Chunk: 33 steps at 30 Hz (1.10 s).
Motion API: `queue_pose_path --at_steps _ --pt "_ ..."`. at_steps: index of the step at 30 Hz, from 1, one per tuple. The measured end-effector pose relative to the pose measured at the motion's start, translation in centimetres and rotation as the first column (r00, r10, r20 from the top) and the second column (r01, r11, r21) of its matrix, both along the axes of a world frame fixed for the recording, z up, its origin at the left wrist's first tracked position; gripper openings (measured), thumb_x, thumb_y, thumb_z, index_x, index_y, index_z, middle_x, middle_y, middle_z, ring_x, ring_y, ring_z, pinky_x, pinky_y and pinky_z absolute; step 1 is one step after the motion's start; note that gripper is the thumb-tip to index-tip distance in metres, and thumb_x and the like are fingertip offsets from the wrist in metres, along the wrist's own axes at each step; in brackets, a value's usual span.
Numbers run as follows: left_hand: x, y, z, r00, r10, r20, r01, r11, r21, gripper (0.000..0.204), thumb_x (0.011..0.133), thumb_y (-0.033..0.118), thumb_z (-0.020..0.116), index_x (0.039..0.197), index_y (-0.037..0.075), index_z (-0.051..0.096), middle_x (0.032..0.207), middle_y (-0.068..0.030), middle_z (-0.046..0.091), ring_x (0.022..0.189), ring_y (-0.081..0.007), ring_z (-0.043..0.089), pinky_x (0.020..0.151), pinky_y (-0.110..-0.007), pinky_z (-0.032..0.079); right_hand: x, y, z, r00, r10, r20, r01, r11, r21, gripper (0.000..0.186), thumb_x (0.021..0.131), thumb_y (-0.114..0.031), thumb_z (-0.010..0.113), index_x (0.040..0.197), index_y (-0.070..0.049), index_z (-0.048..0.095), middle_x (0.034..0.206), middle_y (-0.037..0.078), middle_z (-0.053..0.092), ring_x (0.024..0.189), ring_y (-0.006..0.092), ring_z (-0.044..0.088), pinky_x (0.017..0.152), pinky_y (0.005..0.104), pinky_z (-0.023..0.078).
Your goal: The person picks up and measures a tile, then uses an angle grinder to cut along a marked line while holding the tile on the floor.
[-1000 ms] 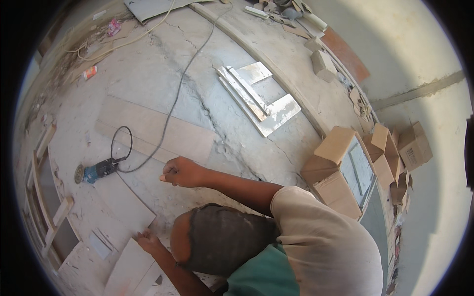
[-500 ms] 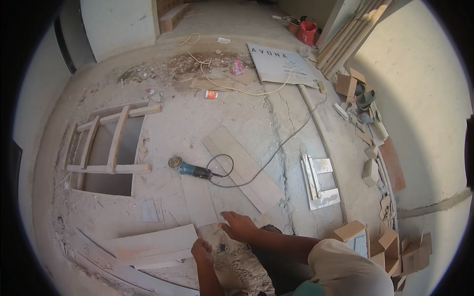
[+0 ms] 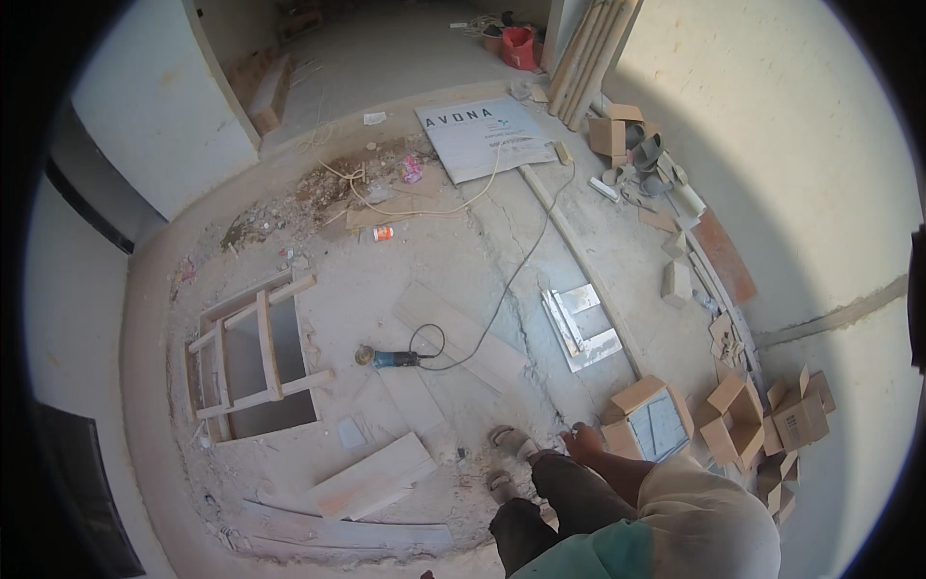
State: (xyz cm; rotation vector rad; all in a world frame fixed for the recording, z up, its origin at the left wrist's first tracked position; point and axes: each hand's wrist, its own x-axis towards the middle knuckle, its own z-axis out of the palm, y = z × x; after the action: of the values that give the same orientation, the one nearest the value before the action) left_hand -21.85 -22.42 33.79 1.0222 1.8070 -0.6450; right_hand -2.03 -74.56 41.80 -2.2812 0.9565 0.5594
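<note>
Dusty concrete floor [image 3: 439, 259]; the right hand [image 3: 582, 444] hangs near an open carton [image 3: 636, 394]. Its grip cannot be discerned.

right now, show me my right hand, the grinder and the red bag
Right hand [image 3: 583, 445]: head view, middle of the hand.
Grinder [image 3: 392, 359]: head view, middle of its body.
Red bag [image 3: 518, 48]: head view, on its side.
</note>
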Motion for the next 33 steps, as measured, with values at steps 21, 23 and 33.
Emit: queue_pose_path --at_steps 21,23,33 --pt "20.9 -4.2 13.2 0.879 -0.296 0.373 0.241 0.952 0.188 0.022 0.095 0.023 0.060 0.078 0.012 0.050 0.062 0.0029 0.039 0.049 -0.0115 0.035 0.052 -0.031 0.033 -25.6 -13.6 9.9 0.796 -0.500 -0.341 0.545 0.837 0.043 0.053 0.089 -0.042 0.060 0.059 0.002 0.062 0.057 0.014 0.064 0.047 0.0245 0.063 0.050 0.0386 0.052" --pt "22.5 -6.0 14.8 0.874 -0.339 0.349 0.278 0.937 0.213 0.022 0.095 0.023 0.059 0.078 0.012 0.050 0.062 0.0031 0.038 0.049 -0.0112 0.034 0.051 -0.031 0.031 -26.3 -15.2 8.5 0.746 -0.571 -0.342 0.623 0.780 0.058 0.054 0.089 -0.043 0.061 0.058 0.002 0.062 0.055 0.013 0.063 0.046 0.0243 0.062 0.050 0.0375 0.051" --pt "28.0 -20.2 20.2 0.785 -0.620 0.011 0.592 0.756 0.279 0.019 0.095 0.028 0.057 0.089 0.011 0.054 0.069 -0.0008 0.047 0.057 -0.0132 0.043 0.059 -0.035 0.039 -9.3 -37.7 -0.5 0.823 -0.558 -0.107 0.562 0.827 0.009 0.062 0.079 -0.046 0.071 0.114 0.005 0.063 0.114 0.025 0.065 0.110 0.0371 0.061 0.094 0.0421 0.047"
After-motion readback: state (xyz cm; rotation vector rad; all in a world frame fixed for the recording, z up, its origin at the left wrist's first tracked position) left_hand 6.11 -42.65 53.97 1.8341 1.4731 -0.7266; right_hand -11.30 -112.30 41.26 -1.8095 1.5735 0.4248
